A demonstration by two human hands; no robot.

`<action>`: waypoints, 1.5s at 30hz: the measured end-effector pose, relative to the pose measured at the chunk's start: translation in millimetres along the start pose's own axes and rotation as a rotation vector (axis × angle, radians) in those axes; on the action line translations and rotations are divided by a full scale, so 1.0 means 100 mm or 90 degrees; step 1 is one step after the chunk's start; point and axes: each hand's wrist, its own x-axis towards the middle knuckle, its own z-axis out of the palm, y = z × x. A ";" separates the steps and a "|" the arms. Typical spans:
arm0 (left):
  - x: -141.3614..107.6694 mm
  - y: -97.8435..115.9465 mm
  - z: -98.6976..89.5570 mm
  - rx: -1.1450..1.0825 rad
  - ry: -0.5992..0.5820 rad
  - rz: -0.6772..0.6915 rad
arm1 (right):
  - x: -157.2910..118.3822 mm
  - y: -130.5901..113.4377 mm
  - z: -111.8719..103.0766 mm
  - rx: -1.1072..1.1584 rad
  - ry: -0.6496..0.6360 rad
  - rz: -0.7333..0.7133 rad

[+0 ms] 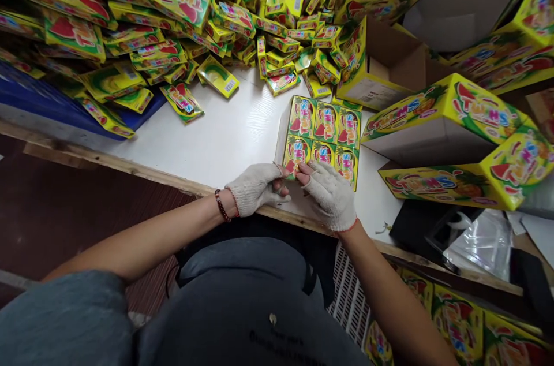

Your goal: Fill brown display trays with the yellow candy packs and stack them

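Small green and yellow packs (325, 123) stand in a tight block, two rows of three, on the white table (242, 129). My left hand (259, 188), in a fingerless white glove, is at the block's near left corner, its fingers curled and apart, with nothing visible between them. Over the near edge of the same block lies my right hand (326, 190), gloved too, with bent fingertips touching the front left pack. Whether those fingertips grip that pack is hidden.
A large heap of loose packs (173, 25) covers the back left, partly over a blue tray (78, 106). Open display cartons (467, 106) stand at the right. Near them lie clear plastic bags (480, 242). A wooden edge (173, 178) borders the table.
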 end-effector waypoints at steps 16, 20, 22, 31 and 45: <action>0.06 -0.07 -0.01 0.106 0.051 0.109 | 0.11 0.13 -0.13 -0.004 -0.142 -0.034; 0.09 -0.10 0.02 0.086 0.059 0.141 | 0.09 0.15 -0.11 -0.024 -0.123 -0.006; 0.15 -0.14 0.02 0.058 0.052 0.180 | 0.07 0.14 -0.06 -0.033 -0.104 -0.003; 0.22 -0.12 -0.27 0.449 0.131 0.443 | 0.03 0.12 0.15 -0.055 0.074 -0.073; 0.69 0.45 -0.20 1.139 -0.275 1.238 | -1.07 -0.02 -0.74 -0.155 0.342 0.536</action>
